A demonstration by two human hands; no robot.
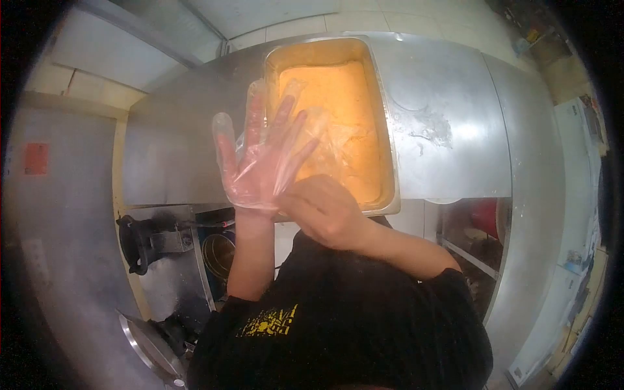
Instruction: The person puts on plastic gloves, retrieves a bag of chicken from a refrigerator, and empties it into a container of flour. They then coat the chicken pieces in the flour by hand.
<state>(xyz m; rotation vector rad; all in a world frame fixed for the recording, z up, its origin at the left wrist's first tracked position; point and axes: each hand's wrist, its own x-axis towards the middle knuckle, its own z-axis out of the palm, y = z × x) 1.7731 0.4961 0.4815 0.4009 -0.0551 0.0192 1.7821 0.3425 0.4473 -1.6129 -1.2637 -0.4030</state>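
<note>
A clear plastic glove covers my left hand, whose fingers are spread wide over the near left side of a deep metal pan. My right hand looks bare, and its fingers are pinched together at the glove's cuff beside my left wrist. Inside the pan lies a smooth orange mass with a slightly rough patch. Loose clear film overlaps the orange surface just right of my gloved fingers.
The pan stands on a stainless steel table with a wet smear to its right. On the lower left are a black-handled item, a round metal container and a metal-rimmed pan. A red object sits under the table.
</note>
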